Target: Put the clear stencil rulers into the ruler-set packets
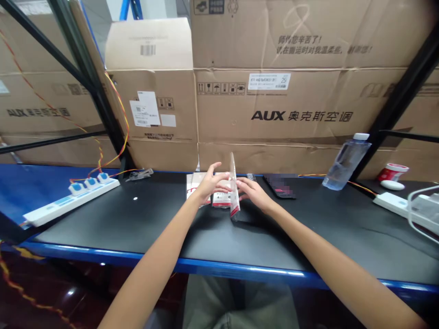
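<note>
Head camera view: a thin, flat, clear-plastic packet with white and red print (234, 202) stands nearly edge-on between the two hands, above the middle of the black-topped, blue-edged desk (137, 233). The right hand (258, 195) holds it, fingers closed against its right face. The left hand (206, 185) has its fingers loosely spread at the left face; whether they grip it, I cannot tell. Flat white-and-red printed packets (221, 199) lie on the desk beneath and behind the left hand. Right of the right hand lies a black, flat phone (279, 187), then a clear plastic bottle with a white cap (346, 162). Large brown cardboard cartons (274, 132) rise behind the desk.
</note>
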{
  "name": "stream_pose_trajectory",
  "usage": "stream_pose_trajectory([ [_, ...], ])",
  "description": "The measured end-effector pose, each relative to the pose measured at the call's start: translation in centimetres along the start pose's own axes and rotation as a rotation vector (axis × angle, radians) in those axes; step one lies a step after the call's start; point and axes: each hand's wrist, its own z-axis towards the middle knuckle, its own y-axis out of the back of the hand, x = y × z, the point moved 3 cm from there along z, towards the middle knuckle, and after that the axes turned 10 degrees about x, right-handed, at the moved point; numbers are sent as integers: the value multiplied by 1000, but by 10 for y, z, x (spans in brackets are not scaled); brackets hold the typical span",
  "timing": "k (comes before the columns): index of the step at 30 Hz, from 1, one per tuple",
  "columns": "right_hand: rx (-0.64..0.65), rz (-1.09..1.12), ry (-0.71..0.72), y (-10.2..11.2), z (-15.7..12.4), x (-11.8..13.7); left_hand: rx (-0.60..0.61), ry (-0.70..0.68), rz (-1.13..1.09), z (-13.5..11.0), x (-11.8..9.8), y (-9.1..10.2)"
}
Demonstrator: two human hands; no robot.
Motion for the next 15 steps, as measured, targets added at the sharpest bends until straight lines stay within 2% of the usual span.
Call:
stream_pose_trajectory([
  [2, -43, 39, -11, 5, 1, 0, 90, -4, -3, 0, 1, -3],
  [4, -125, 35, -43, 13, 3, -4, 101, -11, 72, 3, 4, -3],
  [9, -372, -7, -146, 38, 4, -21, -47, 6, 381, 12, 20, 7],
  [12, -382, 58, -175, 43, 5, -26, -86, 6, 476, 13, 27, 12],
  [15, -309, 169, -163, 35, 5, -22, -87, 11, 479, 12, 29, 12],
])
